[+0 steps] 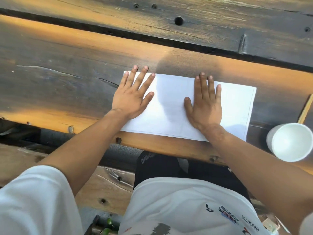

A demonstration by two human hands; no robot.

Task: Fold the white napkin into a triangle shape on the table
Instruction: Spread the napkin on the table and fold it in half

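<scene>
Both palms down flat now, left hand (131, 97) and right hand (205, 106), fingers spread wide, gripping nothing, just pressing the thin white rectangular napkin (171, 99) onto the dark weathered wooden plank table (67, 78). Risk here: lift one palm and the light sheet may slide or skew, spoiling the diagonal. The white foam cup (290, 141) right of the right hand could get knocked. The napkin lies under both hands, stretching beyond the right one.

White napkin (174, 106), dk brown/orange table (67, 65).
</scene>
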